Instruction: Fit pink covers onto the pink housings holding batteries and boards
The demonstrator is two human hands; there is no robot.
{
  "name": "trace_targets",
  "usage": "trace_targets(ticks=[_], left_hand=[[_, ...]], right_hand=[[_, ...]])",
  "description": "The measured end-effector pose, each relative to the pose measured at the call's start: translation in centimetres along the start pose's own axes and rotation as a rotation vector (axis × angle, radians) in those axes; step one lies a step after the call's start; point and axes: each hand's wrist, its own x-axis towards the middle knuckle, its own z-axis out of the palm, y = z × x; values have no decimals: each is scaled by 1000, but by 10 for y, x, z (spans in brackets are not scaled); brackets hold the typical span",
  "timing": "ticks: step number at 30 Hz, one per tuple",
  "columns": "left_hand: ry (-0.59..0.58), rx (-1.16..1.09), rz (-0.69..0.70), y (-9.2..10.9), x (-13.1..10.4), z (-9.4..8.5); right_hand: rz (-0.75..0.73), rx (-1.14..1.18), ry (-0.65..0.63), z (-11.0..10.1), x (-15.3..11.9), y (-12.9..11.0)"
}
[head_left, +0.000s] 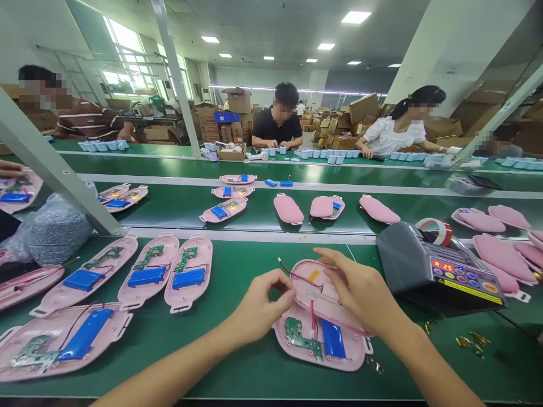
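Observation:
My right hand (360, 288) grips a pink plastic shell half (311, 299), thumb on its inner face and fingers over the far edge. This half is tilted above a second pink shell (292, 353), which lies on the bench with a green circuit board (299, 333) and a blue battery pack (334, 339) inside. A thin red and black wire with a white plug (292, 272) sticks up from the held half; another red wire runs down towards the board. My left hand (265, 299) is pinched closed at the held half's left edge; what its fingertips hold is hidden.
Several open pink shells (189, 274) with boards and batteries lie at left. A grey tape dispenser (436, 271) stands right, with small brass-coloured pieces (473, 342) nearby. Beyond, a conveyor belt (254, 226) carries more shells. A slanted metal post (59, 164) rises left. Co-workers sit opposite.

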Motion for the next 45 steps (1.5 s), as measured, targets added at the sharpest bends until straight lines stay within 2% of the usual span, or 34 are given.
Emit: trace_targets(ticks=[2,4,7,10,12,16,18,21,24,27,30,32,34,35,37,40,43,44,45], left_hand=[[150,19,27,-4,1,17],[233,50,88,-8,2,26],[178,-54,91,-14,5,29],[168,-244,-66,-20,8,29],[185,-340,-138,-23,8,29],[186,-396,-170,-24,7,27],[204,-423,-188,-24,7,22],[197,-426,-221,-24,8,15],[134,-358,-238,-23,8,12],[29,-317,-256,-21,8,13],[-28,-318,-287,-19,8,14],[-13,-305,-287,-19,8,13],[22,-282,-277,-21,8,11],[44,-270,-275,-23,8,10],[77,-260,-278,-26,7,7],[47,-286,-288,-29,5,6],[12,-329,-259,-28,3,10],[14,-353,-246,-27,3,12],[18,-376,-235,-26,3,14]], right_hand=[[87,77,-37,0,3,1],[147,167,-79,-1,4,4],[178,299,-136,-2,7,10],[183,400,-208,4,16,8],[184,429,-262,12,26,-2],[134,354,-313,34,42,-28],[69,360,-258,41,43,-32],[14,404,-11,43,32,-29],[131,343,191,36,16,-23],[214,191,244,30,5,-23],[22,109,330,25,4,-33],[-173,154,286,20,3,-40],[-251,241,108,14,-3,-43],[-229,259,28,11,-7,-41],[-120,189,-52,6,-19,-33],[4,-46,-6,3,-27,-21],[4,-100,96,9,-11,-24],[-7,-63,71,13,-1,-28],[-13,-9,-11,17,10,-30]])
